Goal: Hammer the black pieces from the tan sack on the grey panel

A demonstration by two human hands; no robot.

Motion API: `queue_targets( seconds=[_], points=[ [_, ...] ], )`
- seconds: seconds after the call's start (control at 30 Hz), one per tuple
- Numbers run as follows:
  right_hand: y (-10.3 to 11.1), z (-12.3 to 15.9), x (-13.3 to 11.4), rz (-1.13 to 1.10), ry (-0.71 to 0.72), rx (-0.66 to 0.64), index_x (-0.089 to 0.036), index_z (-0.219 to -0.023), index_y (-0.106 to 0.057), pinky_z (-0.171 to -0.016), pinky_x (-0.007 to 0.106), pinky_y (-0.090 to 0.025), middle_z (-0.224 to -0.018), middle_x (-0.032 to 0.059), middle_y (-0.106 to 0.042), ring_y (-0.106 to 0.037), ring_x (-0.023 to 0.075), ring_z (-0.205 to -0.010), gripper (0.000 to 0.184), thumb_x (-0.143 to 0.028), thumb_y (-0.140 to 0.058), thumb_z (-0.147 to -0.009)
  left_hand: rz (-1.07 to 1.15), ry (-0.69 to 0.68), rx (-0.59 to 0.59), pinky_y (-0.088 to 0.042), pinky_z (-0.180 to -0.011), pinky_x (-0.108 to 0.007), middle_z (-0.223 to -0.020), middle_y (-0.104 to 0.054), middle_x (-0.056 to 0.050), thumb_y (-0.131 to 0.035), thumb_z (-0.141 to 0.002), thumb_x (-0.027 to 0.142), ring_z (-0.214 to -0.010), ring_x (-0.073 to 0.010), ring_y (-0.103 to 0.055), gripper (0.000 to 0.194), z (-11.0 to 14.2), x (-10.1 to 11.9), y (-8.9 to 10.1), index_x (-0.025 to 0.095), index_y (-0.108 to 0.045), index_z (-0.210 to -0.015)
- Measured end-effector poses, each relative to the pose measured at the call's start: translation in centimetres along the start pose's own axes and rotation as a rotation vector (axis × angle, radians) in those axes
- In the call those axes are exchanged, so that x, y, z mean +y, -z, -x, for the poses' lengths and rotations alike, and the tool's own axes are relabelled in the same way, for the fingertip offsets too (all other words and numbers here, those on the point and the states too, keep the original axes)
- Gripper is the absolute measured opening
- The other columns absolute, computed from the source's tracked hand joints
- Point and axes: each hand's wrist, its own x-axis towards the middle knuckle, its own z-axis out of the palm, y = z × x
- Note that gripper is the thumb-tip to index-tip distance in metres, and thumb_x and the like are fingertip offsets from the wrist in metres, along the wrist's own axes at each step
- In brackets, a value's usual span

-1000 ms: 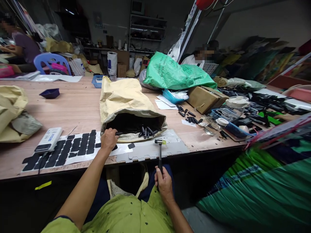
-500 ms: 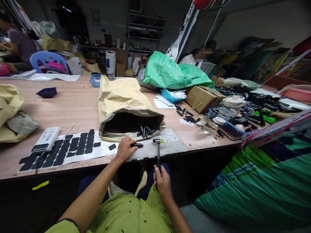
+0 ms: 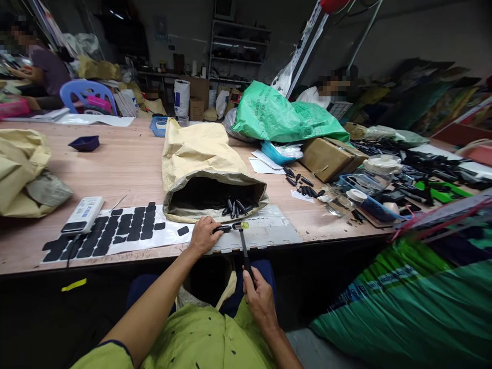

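My left hand [image 3: 205, 236] is closed around a slim black handle-like piece [image 3: 223, 229], holding it flat on a grey board [image 3: 269, 230] at the table's front edge. In my right hand [image 3: 258, 292] is a small mallet [image 3: 245, 251] with a black handle and a yellowish head end. The mallet's head lies at the right end of the black piece; whether they touch I cannot tell. Just behind my left hand, a beige woven sack [image 3: 203, 148] lies with its mouth facing me. Several similar black pieces [image 3: 235, 207] rest inside its opening.
Black stickers on a white sheet [image 3: 169, 236] and a white device [image 3: 82, 215] lie to the left. More black pieces [image 3: 303, 187], a cardboard box [image 3: 326, 156], a clear jar [image 3: 382, 166] and a green bag [image 3: 280, 113] are on the right. Two people sit farther back.
The mallet's head has swung left to the end of the black piece. My left hand keeps its hold. The whole view has shifted slightly.
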Motion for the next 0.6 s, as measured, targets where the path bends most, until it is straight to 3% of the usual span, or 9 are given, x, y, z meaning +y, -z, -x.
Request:
queue_targets(
  seconds=[0.13, 0.3, 0.47, 0.6],
  points=[
    [0.04, -0.15, -0.86, 0.077, 0.085, -0.010, -0.021, -0.106, -0.071, -0.051, 0.026, -0.046, -0.069, 0.0046, -0.069, -0.064, 0.0224, -0.067, 0.041, -0.052, -0.057, -0.084, -0.014, -0.010, -0.014, -0.039, -0.081, -0.035, -0.091, -0.061, -0.004, -0.064, -0.083, 0.027, -0.088, -0.0202, -0.052, 0.022, 0.00, -0.07, -0.01, 0.023, -0.072, -0.103],
    [-0.10, -0.39, -0.89, 0.182, 0.170, 0.024, -0.022, -0.109, -0.070, -0.074, 0.032, -0.052, -0.097, 0.0095, -0.074, -0.069, 0.0263, -0.086, 0.038, -0.047, -0.056, -0.085, -0.027, -0.025, -0.038, -0.039, -0.082, -0.036, -0.092, -0.061, -0.005, -0.065, -0.083, 0.028, -0.091, -0.0213, -0.052, 0.022, -0.07, -0.26, -0.15, 0.022, -0.073, -0.103],
    [-0.11, -0.31, -0.71, 0.238, 0.170, -0.004, -0.020, -0.110, -0.071, -0.067, 0.029, -0.054, -0.091, 0.0084, -0.075, -0.070, 0.0245, -0.082, 0.041, -0.048, -0.052, -0.087, -0.022, -0.009, -0.039, -0.039, -0.083, -0.036, -0.091, -0.060, -0.004, -0.064, -0.084, 0.029, -0.092, -0.0209, -0.052, 0.022, -0.15, -0.34, -0.31, 0.023, -0.073, -0.104],
    [-0.12, -0.08, -0.92, 0.252, 0.235, -0.014, -0.018, -0.114, -0.068, -0.071, 0.026, -0.054, -0.096, 0.0080, -0.075, -0.070, 0.0224, -0.086, 0.042, -0.046, -0.048, -0.091, -0.012, 0.002, -0.051, -0.038, -0.083, -0.035, -0.091, -0.060, -0.003, -0.064, -0.084, 0.030, -0.092, -0.0201, -0.051, 0.023, -0.18, -0.35, -0.26, 0.025, -0.072, -0.105]
  ],
)
